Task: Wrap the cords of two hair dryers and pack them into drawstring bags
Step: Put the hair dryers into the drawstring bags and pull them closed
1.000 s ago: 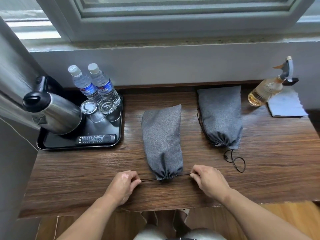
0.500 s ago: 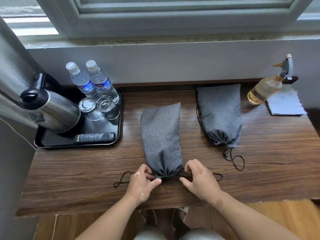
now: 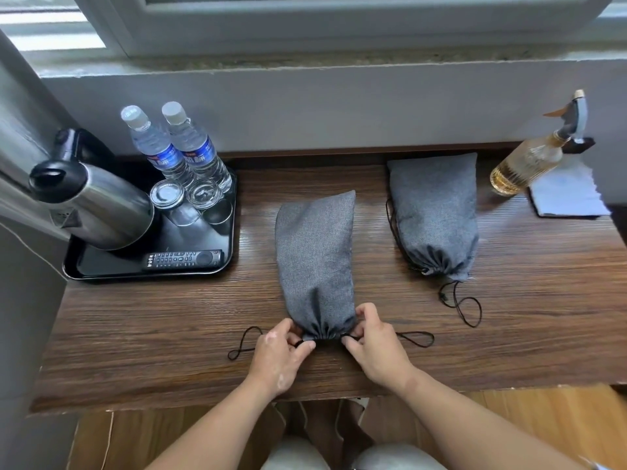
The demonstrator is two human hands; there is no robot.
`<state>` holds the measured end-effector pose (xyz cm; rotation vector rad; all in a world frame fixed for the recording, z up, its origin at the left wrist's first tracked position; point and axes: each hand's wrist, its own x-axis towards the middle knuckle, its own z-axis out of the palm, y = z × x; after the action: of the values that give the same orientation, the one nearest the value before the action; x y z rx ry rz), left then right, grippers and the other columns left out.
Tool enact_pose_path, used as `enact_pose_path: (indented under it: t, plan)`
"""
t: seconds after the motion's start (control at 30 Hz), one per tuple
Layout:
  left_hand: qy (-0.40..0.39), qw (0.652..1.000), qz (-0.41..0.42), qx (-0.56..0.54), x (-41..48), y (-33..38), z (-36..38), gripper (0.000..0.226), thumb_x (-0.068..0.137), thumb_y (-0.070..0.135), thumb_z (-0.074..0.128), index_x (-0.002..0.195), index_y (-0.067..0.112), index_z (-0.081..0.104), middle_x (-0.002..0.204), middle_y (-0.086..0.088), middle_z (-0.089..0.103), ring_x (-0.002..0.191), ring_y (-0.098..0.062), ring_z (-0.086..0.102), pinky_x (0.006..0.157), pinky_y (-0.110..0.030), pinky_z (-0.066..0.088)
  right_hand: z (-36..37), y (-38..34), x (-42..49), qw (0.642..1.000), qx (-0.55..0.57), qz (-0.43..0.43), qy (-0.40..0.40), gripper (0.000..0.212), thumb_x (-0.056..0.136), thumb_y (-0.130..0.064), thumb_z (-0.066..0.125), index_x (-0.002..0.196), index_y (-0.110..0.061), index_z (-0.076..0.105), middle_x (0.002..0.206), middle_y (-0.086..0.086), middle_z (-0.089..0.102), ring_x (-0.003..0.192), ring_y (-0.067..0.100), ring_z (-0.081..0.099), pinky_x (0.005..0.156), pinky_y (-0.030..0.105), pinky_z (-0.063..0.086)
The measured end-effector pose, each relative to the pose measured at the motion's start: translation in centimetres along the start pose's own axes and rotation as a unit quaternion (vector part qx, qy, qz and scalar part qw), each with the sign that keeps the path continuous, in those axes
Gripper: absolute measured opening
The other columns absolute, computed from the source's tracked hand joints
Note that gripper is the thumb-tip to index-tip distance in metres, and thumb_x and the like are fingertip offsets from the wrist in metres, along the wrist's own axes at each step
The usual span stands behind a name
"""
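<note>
Wooden table (image 3: 169,317) carries tray (image 3: 149,275), centre bag (image 3: 315,259), right bag (image 3: 436,212), spray bottle (image 3: 526,164).

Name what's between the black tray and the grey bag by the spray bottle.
The other grey bag lies there, its cinched mouth pinched by the left hand and right hand; head view.

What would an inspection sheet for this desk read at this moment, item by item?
Surface: wooden desk.
Job's things: centre bag and right bag, both grey, cinched shut; hair dryers not visible.
Clutter: black tray with kettle, two water bottles, glasses, remote; spray bottle and cloth far right.
Grippers: left hand and right hand pinch the centre bag's gathered neck.
Cables: drawstring loops lie slack either side of the hands; right bag's cord loose on the desk.
Surroundings: window frame above a grey wall.
</note>
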<state>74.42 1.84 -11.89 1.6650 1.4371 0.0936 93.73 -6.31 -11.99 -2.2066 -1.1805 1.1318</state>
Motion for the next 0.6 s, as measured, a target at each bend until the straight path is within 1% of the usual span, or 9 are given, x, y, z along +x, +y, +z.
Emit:
enact_pose_path:
  t: [0.07, 0.1, 0.17, 0.3, 0.37, 0.43, 0.5, 0.53, 0.6]
  plan:
    - [0.007, 0.999, 0.038, 0.017, -0.2, 0.0, -0.5, 0.014, 0.081, 0.028, 0.082, 0.084, 0.022, 0.07, 0.068, 0.007, 0.066, 0.06, -0.006, 0.057, 0.067, -0.017, 0.047, -0.8, -0.3, -0.2, 0.999, -0.025, -0.02, -0.013, 0.042, 0.085, -0.031, 0.069, 0.111, -0.032, 0.036, 0.073, -0.013, 0.061, 0.075, 0.011, 0.059, 0.073, 0.032, 0.046]
    - [0.01, 0.998, 0.064, 0.027, -0.3, 0.1, -0.8, 0.011, 0.081, 0.026, 0.082, 0.083, 0.023, 0.072, 0.065, 0.009, 0.064, 0.061, -0.003, 0.058, 0.064, -0.011, 0.043, -1.3, -0.6, -0.4, 0.999, -0.036, -0.033, -0.011, 0.042, 0.085, -0.032, 0.069, 0.111, -0.032, 0.037, 0.074, -0.013, 0.061, 0.076, 0.011, 0.06, 0.073, 0.031, 0.046]
    - [0.024, 0.992, 0.116, 0.05, -0.5, 0.5, -1.5, 0.008, 0.08, 0.023, 0.083, 0.083, 0.024, 0.076, 0.062, 0.014, 0.058, 0.065, 0.001, 0.058, 0.064, -0.004, 0.039, -2.1, -1.4, -0.8, 0.997, -0.043, -0.064, 0.005, 0.043, 0.085, -0.035, 0.072, 0.111, -0.031, 0.038, 0.076, -0.013, 0.06, 0.076, 0.006, 0.061, 0.072, 0.027, 0.048]
    - [0.048, 0.98, 0.189, 0.046, -0.6, 1.6, -2.6, 0.019, 0.075, 0.016, 0.088, 0.09, 0.022, 0.079, 0.073, 0.022, 0.054, 0.076, 0.008, 0.058, 0.069, 0.002, 0.038, -3.3, -2.5, -1.3, 0.991, -0.051, -0.118, 0.044, 0.045, 0.084, -0.034, 0.076, 0.11, -0.035, 0.04, 0.083, -0.017, 0.057, 0.072, -0.013, 0.056, 0.072, 0.016, 0.046]
    - [0.054, 0.975, 0.212, 0.04, -0.5, 2.2, -3.4, 0.03, 0.07, 0.016, 0.091, 0.097, 0.019, 0.077, 0.08, 0.021, 0.055, 0.082, 0.01, 0.056, 0.076, 0.004, 0.037, -3.8, -2.8, -1.1, 0.983, -0.04, -0.165, 0.071, 0.048, 0.084, -0.03, 0.078, 0.114, -0.039, 0.041, 0.087, -0.016, 0.059, 0.072, -0.009, 0.059, 0.074, 0.016, 0.052]
    - [0.074, 0.965, 0.246, 0.05, -0.2, 2.8, -4.0, 0.036, 0.068, 0.017, 0.093, 0.1, 0.017, 0.076, 0.086, 0.015, 0.059, 0.084, 0.006, 0.054, 0.082, 0.004, 0.036, -4.4, -3.1, -0.7, 0.972, -0.032, -0.213, 0.088, 0.053, 0.084, -0.025, 0.079, 0.123, -0.04, 0.047, 0.092, -0.011, 0.063, 0.075, 0.0, 0.063, 0.078, 0.019, 0.057]
    - [0.103, 0.957, 0.27, 0.039, 0.3, 3.7, -4.5, 0.03, 0.072, 0.021, 0.089, 0.099, 0.016, 0.076, 0.086, 0.009, 0.063, 0.082, 0.001, 0.055, 0.082, -0.001, 0.04, -5.1, -3.6, -0.1, 0.957, -0.056, -0.262, 0.111, 0.053, 0.083, -0.023, 0.08, 0.129, -0.035, 0.056, 0.088, -0.009, 0.061, 0.073, 0.005, 0.063, 0.078, 0.024, 0.057]
    - [0.118, 0.953, 0.276, 0.029, 0.6, 4.2, -4.8, 0.025, 0.075, 0.023, 0.085, 0.098, 0.016, 0.077, 0.085, 0.008, 0.064, 0.081, -0.001, 0.056, 0.08, -0.004, 0.043, -5.5, -4.0, 0.2, 0.949, -0.071, -0.279, 0.126, 0.05, 0.082, -0.023, 0.081, 0.128, -0.032, 0.061, 0.084, -0.009, 0.058, 0.071, 0.007, 0.062, 0.076, 0.025, 0.057]
    - [0.135, 0.949, 0.284, 0.022, 1.1, 5.4, -5.5, 0.021, 0.078, 0.028, 0.078, 0.096, 0.017, 0.078, 0.084, 0.01, 0.064, 0.079, -0.003, 0.057, 0.077, -0.012, 0.047, -6.3, -4.9, 0.9, 0.936, -0.084, -0.303, 0.161, 0.041, 0.08, -0.021, 0.083, 0.12, -0.025, 0.071, 0.08, -0.008, 0.057, 0.069, 0.007, 0.059, 0.074, 0.021, 0.054]
